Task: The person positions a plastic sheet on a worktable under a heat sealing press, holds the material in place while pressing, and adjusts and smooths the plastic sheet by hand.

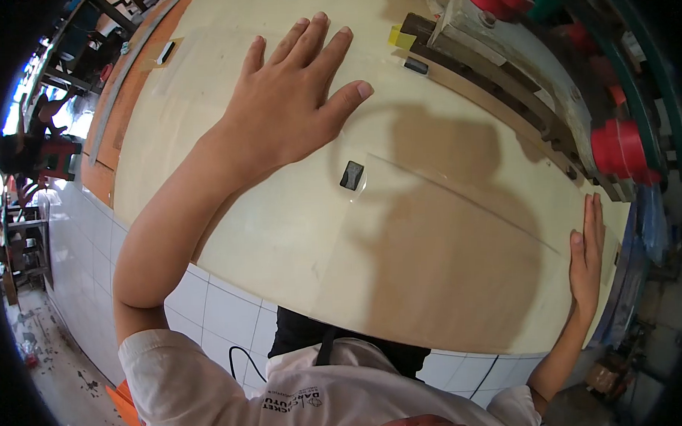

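Observation:
My left hand (288, 102) is spread flat, palm down, over the cream tabletop (267, 238), its fingers pointing away from me. Nothing is in it. On the right, my right hand (585, 261) lies along the right end of a clear plastic sheet (433, 262), fingers stretched out and close together. One long straight edge of that sheet runs slantwise across the middle of the table. By the sheet's far left corner sits a small black block (352, 176). The underside of both palms is hidden.
A heavy machine bar (502, 87) with red knobs (619, 152) spans the upper right. Near its end are a dark block (416, 65) and yellow tape (401, 37). Another small block (166, 53) lies on the orange-brown board (155, 39). White floor tiles (228, 311) show below.

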`<action>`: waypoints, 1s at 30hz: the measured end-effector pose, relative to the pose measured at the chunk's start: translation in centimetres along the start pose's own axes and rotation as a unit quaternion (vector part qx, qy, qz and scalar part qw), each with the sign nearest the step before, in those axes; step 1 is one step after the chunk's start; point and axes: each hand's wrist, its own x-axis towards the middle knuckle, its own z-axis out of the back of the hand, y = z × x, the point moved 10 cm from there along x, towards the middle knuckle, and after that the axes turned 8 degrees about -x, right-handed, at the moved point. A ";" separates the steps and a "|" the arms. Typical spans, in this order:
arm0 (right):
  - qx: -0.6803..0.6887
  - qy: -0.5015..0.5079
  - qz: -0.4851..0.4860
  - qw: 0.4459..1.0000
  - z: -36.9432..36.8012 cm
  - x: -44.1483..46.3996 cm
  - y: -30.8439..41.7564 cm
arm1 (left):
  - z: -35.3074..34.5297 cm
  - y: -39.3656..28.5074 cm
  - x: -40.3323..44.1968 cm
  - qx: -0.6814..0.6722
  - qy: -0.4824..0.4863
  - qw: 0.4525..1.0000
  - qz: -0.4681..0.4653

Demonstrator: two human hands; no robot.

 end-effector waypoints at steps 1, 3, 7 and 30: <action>0.003 -0.002 0.002 1.000 0.0 0.0 0.0 | -0.1 0.0 0.0 0.000 0.000 1.000 0.000; -0.002 0.000 0.000 1.000 0.1 0.0 0.0 | -0.1 0.1 0.0 0.007 -0.006 1.000 -0.004; -0.017 0.005 -0.002 1.000 -0.1 0.0 -0.7 | 0.2 -0.3 0.1 0.002 -0.012 1.000 -0.007; -0.004 0.014 -0.016 1.000 -0.2 -0.1 -0.8 | 0.1 -2.7 -0.3 -0.120 0.096 0.980 -0.127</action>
